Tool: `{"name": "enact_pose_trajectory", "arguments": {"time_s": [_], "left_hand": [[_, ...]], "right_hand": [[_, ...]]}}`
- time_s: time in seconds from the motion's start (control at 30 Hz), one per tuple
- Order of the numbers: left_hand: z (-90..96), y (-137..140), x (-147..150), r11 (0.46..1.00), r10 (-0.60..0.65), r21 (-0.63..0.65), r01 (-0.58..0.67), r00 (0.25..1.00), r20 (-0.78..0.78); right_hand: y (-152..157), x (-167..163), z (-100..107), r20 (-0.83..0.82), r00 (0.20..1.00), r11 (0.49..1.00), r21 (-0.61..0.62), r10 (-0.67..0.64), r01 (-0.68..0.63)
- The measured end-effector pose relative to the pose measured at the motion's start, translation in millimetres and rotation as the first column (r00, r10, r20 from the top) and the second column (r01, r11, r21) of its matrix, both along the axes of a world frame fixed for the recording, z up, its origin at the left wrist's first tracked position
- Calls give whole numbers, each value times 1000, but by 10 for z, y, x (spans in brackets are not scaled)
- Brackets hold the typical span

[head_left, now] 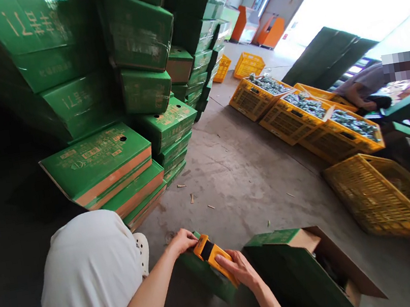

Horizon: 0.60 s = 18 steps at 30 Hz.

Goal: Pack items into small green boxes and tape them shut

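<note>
My right hand is wrapped round an orange-yellow hand-held device with a black panel near its far end. At that end, my left hand has its fingertips pinched together. Whatever lies between them is too small to name. Behind the device a green cardboard piece shows blurred and low down, and I cannot tell whether the device touches it. Close to my right hand, an open green cardboard box stands with its flap outward. Dark contents show only in part inside it.
Green boxes are piled at the left, beside my knee. Several yellow crates with greenish produce line the right, along with a tilted yellow crate. A co-worker's arm is behind them. Small scraps lie on the concrete floor.
</note>
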<state>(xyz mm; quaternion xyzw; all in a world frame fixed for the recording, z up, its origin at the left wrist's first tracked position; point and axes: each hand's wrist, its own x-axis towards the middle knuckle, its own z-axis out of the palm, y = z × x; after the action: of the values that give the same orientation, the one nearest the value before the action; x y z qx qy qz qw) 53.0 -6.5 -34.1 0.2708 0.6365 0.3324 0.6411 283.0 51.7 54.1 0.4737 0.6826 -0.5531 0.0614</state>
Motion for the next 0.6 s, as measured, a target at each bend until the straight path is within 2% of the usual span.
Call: {"name": "enact_pose_trajectory", "arguments": {"time_s": [0.13, 0.27, 0.47, 0.6], "left_hand": [[40, -10, -5, 993, 29, 117, -9, 985, -173], [27, -35, -102, 983, 45, 184, 5, 962, -268], [-175, -129, -460, 976, 163, 206, -77, 881, -444], [-277, -205, -503, 968, 199, 239, -81, 829, -523]], "right_hand": [[4, -32, -8, 49, 999, 999, 36, 22, -24], [-25, 7, -13, 45, 999, 999, 36, 23, -25], [-33, 219, -84, 142, 989, 991, 122, 40, -57], [-49, 216, -118, 190, 979, 981, 169, 67, -100]]}}
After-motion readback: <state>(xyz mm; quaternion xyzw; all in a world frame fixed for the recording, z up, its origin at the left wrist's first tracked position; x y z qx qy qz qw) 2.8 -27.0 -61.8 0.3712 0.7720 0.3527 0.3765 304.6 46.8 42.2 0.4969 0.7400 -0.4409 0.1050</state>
